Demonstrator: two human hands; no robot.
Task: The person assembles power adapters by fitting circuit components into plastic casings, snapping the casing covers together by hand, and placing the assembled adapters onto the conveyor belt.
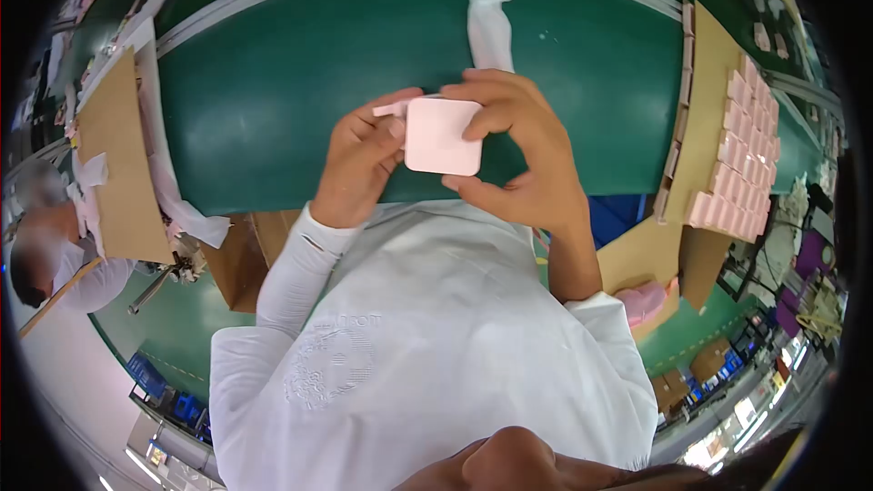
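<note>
A pale pink square plastic case (443,135) with rounded corners is held up over the green work surface, its flat face toward me. My right hand (527,145) grips it from the right, with fingers at the upper edge and face and the thumb under the lower corner. My left hand (357,155) closes on the left edge of the case, its thumb bent beside it. A short pink piece (389,110) sticks out to the left between those fingers; I cannot tell whether it is joined to the case. The far side of the case is hidden.
A white cloth-like strip (491,23) lies on the green table (273,64) beyond my hands. On the right, rows of pink cases (744,159) lie on cardboard (696,118). Another cardboard sheet (118,155) stands left, near a co-worker (55,236). A pink bundle (642,303) sits lower right.
</note>
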